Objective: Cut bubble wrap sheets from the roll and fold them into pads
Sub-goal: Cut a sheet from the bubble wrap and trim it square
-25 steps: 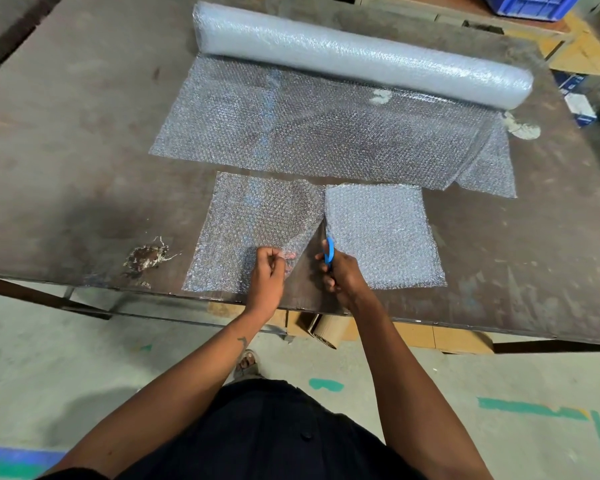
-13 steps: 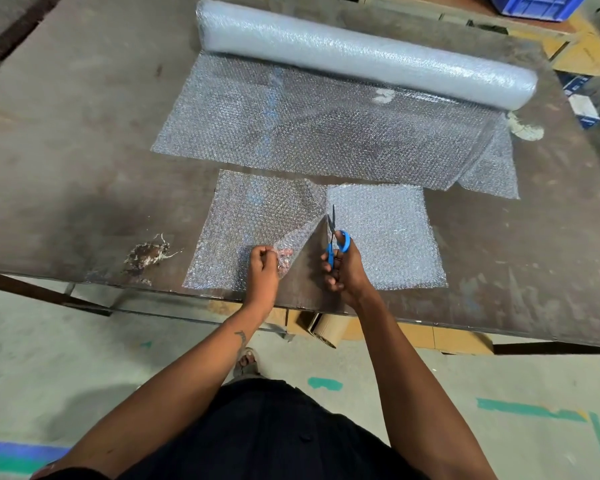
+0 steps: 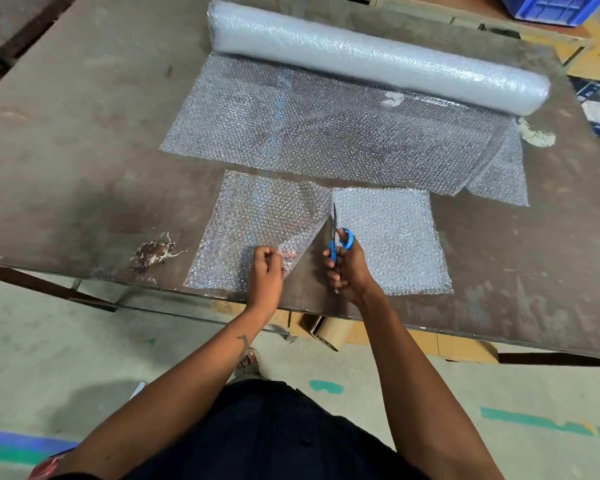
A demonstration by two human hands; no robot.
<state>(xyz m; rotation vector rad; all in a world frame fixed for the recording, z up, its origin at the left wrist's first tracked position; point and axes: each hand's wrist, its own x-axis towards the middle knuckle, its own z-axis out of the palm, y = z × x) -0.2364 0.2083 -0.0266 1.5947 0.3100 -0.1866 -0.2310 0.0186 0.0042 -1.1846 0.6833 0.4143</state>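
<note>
Cutting step, nearly through. Cut sheet (image 3: 274, 220) lies flat at the near edge of the desk (image 3: 84, 150), being split down the middle by blue-handled scissors (image 3: 340, 237). Right hand (image 3: 347, 268) grasps the scissors, blades pointing far, tips close to the sheet's far edge. Left hand (image 3: 265, 268) pinches the near corner of the left piece, lifting the cut edge clear of the blades. Right piece (image 3: 392, 237) lies flat just right of the scissors. Bubble wrap roll (image 3: 378, 53) sits at the far side of the desk, its unrolled length (image 3: 326, 133) spread toward the near side, close to the cut sheet but apart from it. Judged next: a last snip or two to finish the split, keeping the left piece taut; then scissors down and folding into pads. No folded pad visible yet.
</note>
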